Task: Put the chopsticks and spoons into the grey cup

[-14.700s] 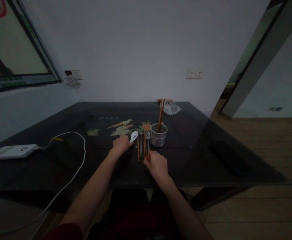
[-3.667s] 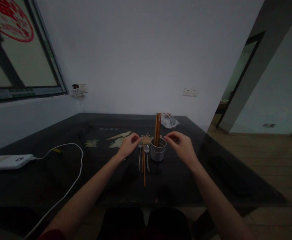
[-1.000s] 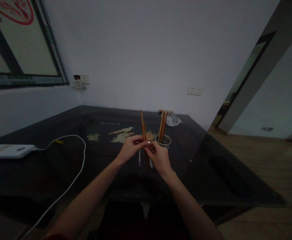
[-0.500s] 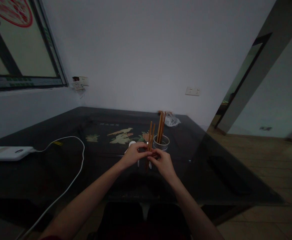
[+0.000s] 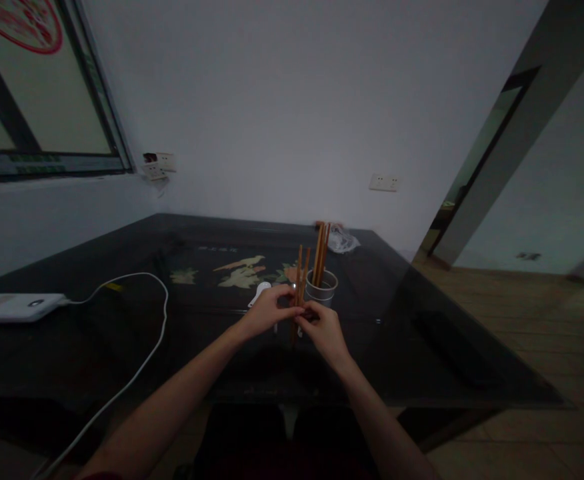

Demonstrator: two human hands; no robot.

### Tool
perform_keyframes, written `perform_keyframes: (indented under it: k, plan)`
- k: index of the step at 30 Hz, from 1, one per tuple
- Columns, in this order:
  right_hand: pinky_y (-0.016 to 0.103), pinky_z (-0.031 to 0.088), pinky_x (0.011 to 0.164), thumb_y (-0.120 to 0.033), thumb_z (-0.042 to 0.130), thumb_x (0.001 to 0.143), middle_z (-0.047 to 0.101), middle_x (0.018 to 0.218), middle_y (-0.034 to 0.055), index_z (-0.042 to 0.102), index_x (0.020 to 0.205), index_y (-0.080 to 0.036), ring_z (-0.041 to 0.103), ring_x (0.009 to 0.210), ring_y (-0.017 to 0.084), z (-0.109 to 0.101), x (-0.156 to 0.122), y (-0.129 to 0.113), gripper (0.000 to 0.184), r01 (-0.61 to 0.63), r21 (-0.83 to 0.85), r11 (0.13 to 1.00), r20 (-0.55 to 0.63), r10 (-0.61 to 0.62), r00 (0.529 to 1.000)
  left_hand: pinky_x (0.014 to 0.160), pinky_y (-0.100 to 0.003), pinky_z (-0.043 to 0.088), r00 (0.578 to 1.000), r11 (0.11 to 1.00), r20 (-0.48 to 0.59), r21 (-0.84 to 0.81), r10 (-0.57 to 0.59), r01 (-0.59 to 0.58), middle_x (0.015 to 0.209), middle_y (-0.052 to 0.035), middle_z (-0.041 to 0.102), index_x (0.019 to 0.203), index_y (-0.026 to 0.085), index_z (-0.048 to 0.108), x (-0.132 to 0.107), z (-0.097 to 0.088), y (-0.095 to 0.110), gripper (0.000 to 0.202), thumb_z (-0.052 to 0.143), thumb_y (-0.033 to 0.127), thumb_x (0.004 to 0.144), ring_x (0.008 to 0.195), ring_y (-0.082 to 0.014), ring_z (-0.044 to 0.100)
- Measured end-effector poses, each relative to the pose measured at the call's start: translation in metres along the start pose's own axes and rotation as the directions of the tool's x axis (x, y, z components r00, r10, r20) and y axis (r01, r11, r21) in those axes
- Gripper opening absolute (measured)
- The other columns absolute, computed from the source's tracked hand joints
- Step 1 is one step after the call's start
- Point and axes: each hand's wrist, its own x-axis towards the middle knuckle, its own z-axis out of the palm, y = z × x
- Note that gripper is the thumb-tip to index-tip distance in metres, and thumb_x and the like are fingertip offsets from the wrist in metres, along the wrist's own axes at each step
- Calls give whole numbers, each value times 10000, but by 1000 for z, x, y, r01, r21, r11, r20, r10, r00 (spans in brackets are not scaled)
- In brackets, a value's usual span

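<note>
Both hands meet over the dark glass table (image 5: 122, 333), just in front of a small metal cup (image 5: 321, 288). My left hand (image 5: 267, 312) and my right hand (image 5: 322, 328) are both closed round a pair of wooden chopsticks (image 5: 301, 270), held nearly upright with their tops a little left of the cup. More wooden chopsticks (image 5: 321, 250) stand in the cup. A white spoon (image 5: 259, 293) lies on the table just beyond my left hand. A bit of metal cutlery shows between the hands, mostly hidden.
A white device (image 5: 15, 307) with a white cable (image 5: 159, 313) lies at the table's left. A crumpled clear plastic bag (image 5: 345, 240) sits at the far edge by the wall. Wooden floor and a doorway (image 5: 477, 167) are to the right.
The chopstick pair has tilted from leaning left to nearly upright, close to the cup. Both hands sank slightly and stayed together. The white spoon has come into view beside my left hand.
</note>
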Motion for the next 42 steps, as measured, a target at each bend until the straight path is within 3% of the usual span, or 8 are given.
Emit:
perform_keyframes:
  k: [7,23,32,42]
  plan:
    - [249,492,635,-193,626,739,687,741,33,658,775,-158,641,691,166,0,0,-2,59,14,-54,998,14,-13,1000,658,-238,457,995,997,-79,-47,-62,58,841,-47,646,862,138,653,-1,-1,3,221,641,336,762,803,-164,582]
    - [266,490,684,-156,587,782,723,837,49,691,879,-164,669,769,188,-5,0,-11,142,33,-130,991,107,-19,994,613,-218,462,999,995,-30,-85,-45,43,740,-14,598,768,133,641,-1,-3,0,196,667,325,739,698,-129,575]
    - [263,488,690,-154,593,771,708,794,40,665,819,-167,657,747,175,-4,1,-12,88,37,-157,987,96,-22,995,675,-276,495,990,967,-46,-225,-135,121,792,-33,648,902,134,602,-2,-1,-3,304,681,363,718,709,-152,607]
    - [251,498,624,-171,607,762,680,752,-4,582,956,-223,661,711,166,-4,0,-12,202,18,-149,989,63,-9,998,649,-255,487,995,990,-64,-121,-78,70,790,-38,636,816,135,642,-2,-4,4,223,652,346,746,727,-152,604]
